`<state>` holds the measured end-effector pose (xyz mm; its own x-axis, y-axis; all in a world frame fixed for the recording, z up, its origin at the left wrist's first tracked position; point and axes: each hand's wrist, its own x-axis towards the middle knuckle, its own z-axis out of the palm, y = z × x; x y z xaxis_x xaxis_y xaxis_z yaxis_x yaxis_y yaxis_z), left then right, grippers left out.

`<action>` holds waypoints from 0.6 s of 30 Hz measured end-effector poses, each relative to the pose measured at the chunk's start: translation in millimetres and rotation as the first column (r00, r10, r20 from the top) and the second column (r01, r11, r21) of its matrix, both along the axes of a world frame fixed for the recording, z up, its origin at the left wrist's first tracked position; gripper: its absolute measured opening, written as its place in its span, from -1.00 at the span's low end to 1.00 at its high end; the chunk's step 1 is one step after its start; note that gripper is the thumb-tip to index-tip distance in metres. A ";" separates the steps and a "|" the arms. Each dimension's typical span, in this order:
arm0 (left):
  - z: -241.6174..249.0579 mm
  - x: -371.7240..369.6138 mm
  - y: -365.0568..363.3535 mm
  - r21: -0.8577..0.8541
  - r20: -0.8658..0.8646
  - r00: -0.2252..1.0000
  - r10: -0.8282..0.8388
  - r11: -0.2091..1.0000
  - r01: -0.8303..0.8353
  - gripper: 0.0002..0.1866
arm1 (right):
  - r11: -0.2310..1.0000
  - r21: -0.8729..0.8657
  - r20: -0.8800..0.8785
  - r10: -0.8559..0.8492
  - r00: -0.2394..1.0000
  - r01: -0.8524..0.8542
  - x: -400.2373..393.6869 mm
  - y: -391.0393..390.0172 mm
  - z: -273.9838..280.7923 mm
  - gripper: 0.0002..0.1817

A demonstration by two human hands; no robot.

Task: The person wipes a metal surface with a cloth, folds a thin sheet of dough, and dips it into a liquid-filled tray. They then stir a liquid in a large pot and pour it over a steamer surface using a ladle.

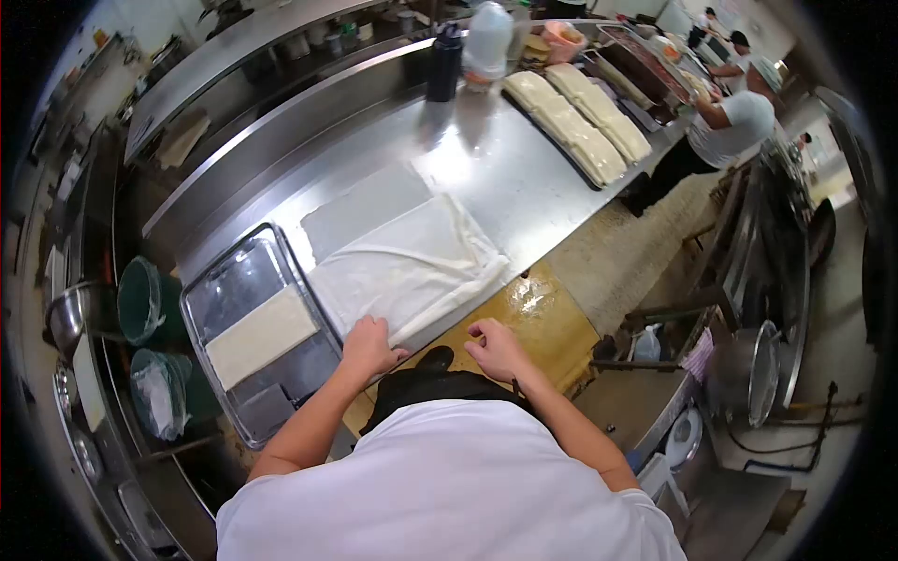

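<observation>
A thin white cloth-like sheet [412, 266] lies creased on the steel table, its front edge bunched along the table's near side. My left hand [369, 348] is at the sheet's near left corner, fingers bent down around it and thumb pointing right. Off the table's front edge, my right hand [496, 349] hangs over the floor with fingers loosely curled, thumb apart, and nothing visible in it. To the left, a metal tray [260, 248] bears a pale flat rectangular slab [262, 338]. A greyish flat rectangle [360, 210] shows behind the white sheet.
Pale long slabs [566, 122] fill a dark tray at the table's far right. A dark bottle [445, 64] and a white bottle [488, 45] stand at the back. Green bins [145, 299] are at left. A co-worker [734, 122] stands at far right.
</observation>
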<state>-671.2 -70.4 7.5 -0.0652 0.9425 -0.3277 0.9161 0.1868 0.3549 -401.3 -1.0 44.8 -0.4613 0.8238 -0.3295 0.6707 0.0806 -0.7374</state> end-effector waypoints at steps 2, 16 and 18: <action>-27.0 -12.7 -14.5 0.095 -0.018 0.996 -0.089 0.991 0.090 -0.70 | 0.997 0.004 0.041 0.080 0.996 -0.080 -24.5 9.3 2.4 -0.63; 80.8 -38.9 37.1 -0.086 0.077 0.997 0.001 0.996 0.005 -0.59 | 0.735 0.589 0.457 0.040 0.889 -0.336 -73.1 137.1 -14.9 -0.80; 87.9 -25.6 36.4 -0.089 0.101 0.993 -0.053 0.994 0.062 -0.57 | 0.690 0.686 0.379 -0.070 0.923 -0.230 -52.6 137.3 -4.3 -0.89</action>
